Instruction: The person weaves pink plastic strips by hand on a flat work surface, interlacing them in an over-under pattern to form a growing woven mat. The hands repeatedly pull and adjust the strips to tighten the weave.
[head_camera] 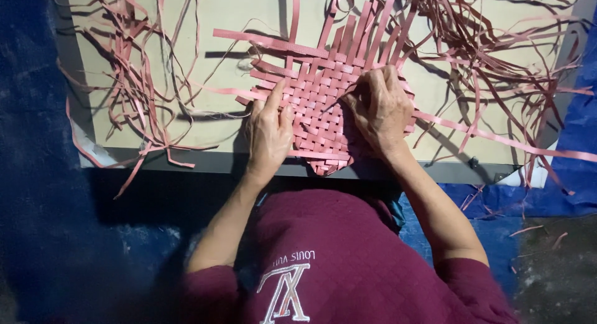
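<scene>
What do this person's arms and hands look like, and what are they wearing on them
Both the left hand and the right hand are bare, with no gloves, rings or watch in view. The forearms are uncovered too. Maroon quilted sleeves are pushed up to about the elbows, part of a matching top with a pale printed emblem.

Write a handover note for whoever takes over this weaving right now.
Left hand: flat on the left edge of the pink woven strip mat, forefinger stretched out, gripping nothing.
Right hand: pressing down on the mat's right side.
The mat lies on the beige flat board, near its front edge.
Done: the centre is tightly woven.
Left: long strip ends stick out unwoven on all sides; loose pink strips lie scattered on both sides.
</scene>
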